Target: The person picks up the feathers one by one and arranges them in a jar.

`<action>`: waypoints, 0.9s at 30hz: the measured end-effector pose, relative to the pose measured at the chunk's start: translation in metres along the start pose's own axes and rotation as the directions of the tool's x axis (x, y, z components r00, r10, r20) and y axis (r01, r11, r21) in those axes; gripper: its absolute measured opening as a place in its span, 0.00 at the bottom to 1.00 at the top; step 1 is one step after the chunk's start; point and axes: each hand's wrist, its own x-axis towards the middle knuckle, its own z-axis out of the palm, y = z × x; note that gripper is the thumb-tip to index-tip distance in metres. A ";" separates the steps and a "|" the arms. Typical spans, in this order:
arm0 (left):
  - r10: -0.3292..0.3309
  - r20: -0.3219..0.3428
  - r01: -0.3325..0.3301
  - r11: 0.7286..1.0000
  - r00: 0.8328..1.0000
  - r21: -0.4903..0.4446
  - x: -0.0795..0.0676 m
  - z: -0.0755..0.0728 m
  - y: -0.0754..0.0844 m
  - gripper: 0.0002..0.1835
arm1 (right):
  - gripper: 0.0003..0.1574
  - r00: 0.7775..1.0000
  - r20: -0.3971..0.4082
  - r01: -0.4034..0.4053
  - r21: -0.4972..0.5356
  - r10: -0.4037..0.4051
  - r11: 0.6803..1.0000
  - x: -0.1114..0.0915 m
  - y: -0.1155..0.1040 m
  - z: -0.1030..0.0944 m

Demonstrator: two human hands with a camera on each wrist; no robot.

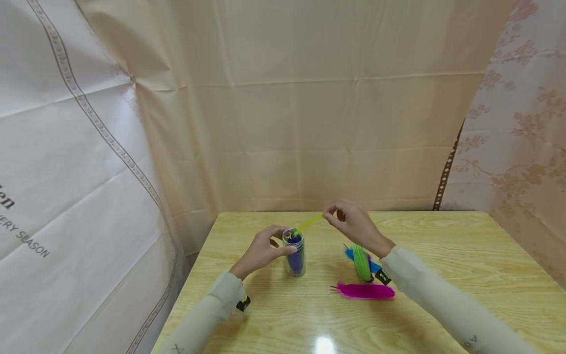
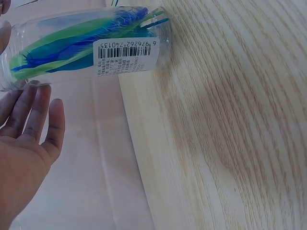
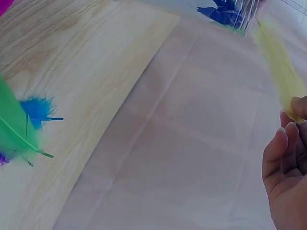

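Observation:
A clear plastic jar (image 1: 295, 263) stands upright on the wooden table, with blue and green feathers (image 2: 81, 40) inside and a barcode label on its side. My left hand (image 1: 264, 250) grips it near the rim, thumb in front and fingers behind. In my right hand (image 1: 353, 223) a yellow feather (image 1: 311, 222) is pinched at one end between thumb and fingertips. Its other end points down to the left, right at the jar's mouth. In the right wrist view the yellow feather (image 3: 279, 67) slants from the fingertips toward the jar's rim.
Right of the jar lies a small pile with a green feather (image 1: 362, 263), a blue feather (image 1: 349, 252) and some purple. A magenta feather (image 1: 366, 291) lies nearer the front. Beige cloth (image 1: 309, 123) hangs behind the table's back edge.

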 end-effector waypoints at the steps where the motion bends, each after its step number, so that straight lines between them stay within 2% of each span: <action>1: 0.001 -0.001 -0.001 1.000 1.000 0.000 0.000 0.000 0.000 0.29 | 0.02 1.000 0.002 0.008 -0.002 -0.008 1.000 0.001 -0.001 0.001; 10: 0.001 -0.009 -0.001 1.000 1.000 0.012 0.000 0.001 0.000 0.30 | 0.02 0.992 0.046 0.118 -0.084 -0.114 0.989 0.008 -0.003 0.008; 15: -0.008 -0.002 0.008 1.000 1.000 0.013 -0.001 0.000 0.000 0.30 | 0.03 0.987 0.066 0.153 -0.083 -0.148 0.985 0.010 -0.005 0.013; 27: -0.008 -0.006 0.008 1.000 1.000 0.011 -0.001 0.000 0.001 0.31 | 0.06 0.956 0.160 0.267 -0.119 -0.247 0.956 0.013 -0.016 0.026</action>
